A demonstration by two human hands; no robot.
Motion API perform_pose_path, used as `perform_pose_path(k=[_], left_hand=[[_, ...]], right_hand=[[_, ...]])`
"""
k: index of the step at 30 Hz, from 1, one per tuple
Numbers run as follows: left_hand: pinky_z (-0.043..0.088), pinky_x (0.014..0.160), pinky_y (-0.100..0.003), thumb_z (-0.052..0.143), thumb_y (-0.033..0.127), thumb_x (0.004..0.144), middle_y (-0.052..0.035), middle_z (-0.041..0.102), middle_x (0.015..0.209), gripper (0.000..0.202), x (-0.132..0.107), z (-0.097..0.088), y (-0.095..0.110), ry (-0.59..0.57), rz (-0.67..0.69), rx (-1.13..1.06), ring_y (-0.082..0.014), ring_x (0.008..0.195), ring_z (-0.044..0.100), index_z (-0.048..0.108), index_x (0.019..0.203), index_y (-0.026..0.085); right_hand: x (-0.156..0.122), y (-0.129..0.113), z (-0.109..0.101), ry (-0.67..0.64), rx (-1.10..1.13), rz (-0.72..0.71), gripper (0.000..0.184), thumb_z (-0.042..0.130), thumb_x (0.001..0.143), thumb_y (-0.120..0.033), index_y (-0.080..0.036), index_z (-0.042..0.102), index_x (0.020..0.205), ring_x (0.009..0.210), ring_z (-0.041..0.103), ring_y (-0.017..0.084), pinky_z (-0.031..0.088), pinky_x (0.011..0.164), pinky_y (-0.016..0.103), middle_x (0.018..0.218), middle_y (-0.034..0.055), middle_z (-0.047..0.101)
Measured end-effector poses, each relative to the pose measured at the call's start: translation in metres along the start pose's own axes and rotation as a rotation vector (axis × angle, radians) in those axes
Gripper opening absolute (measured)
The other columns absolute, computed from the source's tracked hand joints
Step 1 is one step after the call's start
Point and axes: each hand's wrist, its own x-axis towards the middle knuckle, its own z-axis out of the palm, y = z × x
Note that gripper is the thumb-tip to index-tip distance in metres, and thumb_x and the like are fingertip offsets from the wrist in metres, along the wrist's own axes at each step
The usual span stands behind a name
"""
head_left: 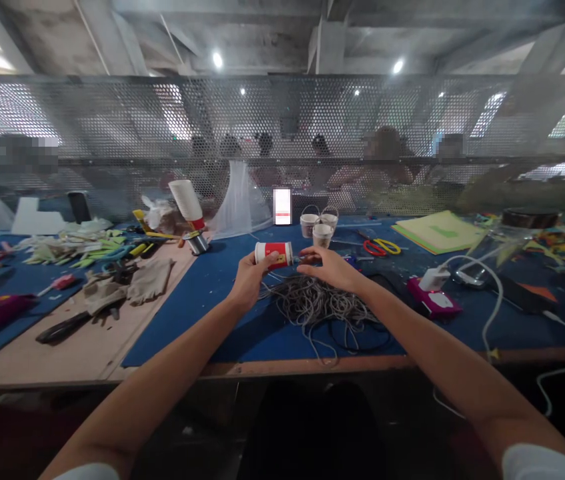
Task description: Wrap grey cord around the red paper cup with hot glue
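Note:
My left hand (251, 273) is closed around a red and white paper cup (275, 253), held on its side above the blue mat (222, 300). My right hand (326, 265) sits at the cup's open end, fingers pinched together on something too small to make out. Just below both hands lies a tangled pile of grey cord (319, 307). Three small white cups with handles (319, 227) stand behind the held cup.
Red-handled scissors (381, 247), a green pad (437, 232), a pink device with white cable (435, 297) lie to the right. To the left are a stack of paper cups (187, 201), grey gloves (127, 283), black shears (65, 327). A perforated metal screen (282, 127) backs the bench; people sit behind it.

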Motion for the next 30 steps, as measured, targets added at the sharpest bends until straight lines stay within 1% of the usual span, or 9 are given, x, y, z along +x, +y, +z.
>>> perform_pose_path(k=[3, 4, 6, 10, 13, 15, 20, 30], left_hand=[[0.051, 0.080, -0.028, 0.086, 0.040, 0.068, -0.0043, 0.074, 0.085, 0.036, 0.000, -0.001, -0.001, 0.005, 0.026, 0.007, -0.0150, 0.076, 0.065, 0.074, 0.091, 0.013], [0.051, 0.080, -0.028, 0.086, 0.039, 0.069, -0.0042, 0.074, 0.085, 0.036, 0.000, -0.001, -0.001, 0.005, 0.032, 0.016, -0.0148, 0.075, 0.065, 0.074, 0.091, 0.013], [0.051, 0.080, -0.029, 0.085, 0.039, 0.071, -0.0045, 0.075, 0.085, 0.035, -0.001, -0.002, -0.001, -0.003, 0.043, 0.038, -0.0151, 0.075, 0.065, 0.075, 0.092, 0.013], [0.051, 0.080, -0.029, 0.084, 0.038, 0.071, -0.0047, 0.075, 0.084, 0.033, -0.003, -0.001, -0.001, -0.018, 0.057, 0.078, -0.0156, 0.075, 0.064, 0.076, 0.091, 0.013], [0.051, 0.078, -0.029, 0.085, 0.037, 0.070, -0.0040, 0.074, 0.081, 0.030, -0.004, 0.000, 0.000, -0.012, 0.063, 0.095, -0.0154, 0.074, 0.064, 0.076, 0.088, 0.014], [0.051, 0.078, -0.028, 0.084, 0.037, 0.071, -0.0039, 0.074, 0.082, 0.029, -0.004, 0.001, 0.000, -0.027, 0.062, 0.101, -0.0153, 0.074, 0.064, 0.077, 0.088, 0.014], [0.050, 0.077, -0.027, 0.083, 0.037, 0.074, -0.0035, 0.074, 0.082, 0.028, -0.007, 0.002, 0.002, -0.057, 0.059, 0.142, -0.0147, 0.074, 0.063, 0.076, 0.089, 0.015], [0.049, 0.076, -0.027, 0.084, 0.036, 0.073, -0.0033, 0.074, 0.081, 0.028, -0.009, 0.004, 0.004, -0.094, 0.052, 0.134, -0.0144, 0.073, 0.062, 0.076, 0.089, 0.014]], right_hand=[[0.000, -0.008, 0.004, 0.092, -0.012, -0.028, 0.019, 0.070, 0.085, -0.034, -0.020, 0.070, 0.096, 0.086, 0.070, 0.022, 0.053, 0.081, 0.037, 0.090, 0.0067, 0.075], [0.000, -0.009, 0.005, 0.122, -0.005, -0.050, 0.016, 0.068, 0.087, -0.034, -0.020, 0.070, 0.093, 0.081, 0.070, 0.020, 0.053, 0.079, 0.035, 0.084, 0.0047, 0.074], [-0.002, -0.011, 0.005, 0.177, -0.006, -0.109, 0.017, 0.065, 0.090, -0.036, -0.021, 0.070, 0.093, 0.075, 0.068, 0.018, 0.052, 0.076, 0.033, 0.078, 0.0020, 0.073], [-0.004, -0.014, 0.005, 0.277, -0.126, -0.271, 0.017, 0.065, 0.093, -0.037, -0.021, 0.071, 0.093, 0.078, 0.066, 0.018, 0.049, 0.077, 0.032, 0.083, 0.0024, 0.072], [-0.005, -0.018, 0.005, 0.319, -0.247, -0.389, 0.015, 0.063, 0.095, -0.035, -0.022, 0.070, 0.093, 0.080, 0.064, 0.017, 0.047, 0.083, 0.033, 0.085, 0.0023, 0.071], [-0.005, -0.020, 0.006, 0.343, -0.316, -0.428, 0.012, 0.063, 0.096, -0.033, -0.023, 0.070, 0.094, 0.081, 0.063, 0.018, 0.044, 0.088, 0.036, 0.084, 0.0015, 0.070], [-0.006, -0.023, 0.007, 0.383, -0.375, -0.461, 0.007, 0.064, 0.095, -0.029, -0.024, 0.068, 0.095, 0.081, 0.063, 0.017, 0.041, 0.093, 0.038, 0.083, 0.0000, 0.069], [-0.004, -0.024, 0.004, 0.420, -0.398, -0.452, 0.006, 0.064, 0.095, -0.028, -0.025, 0.067, 0.092, 0.082, 0.063, 0.017, 0.040, 0.093, 0.038, 0.082, -0.0008, 0.069]])
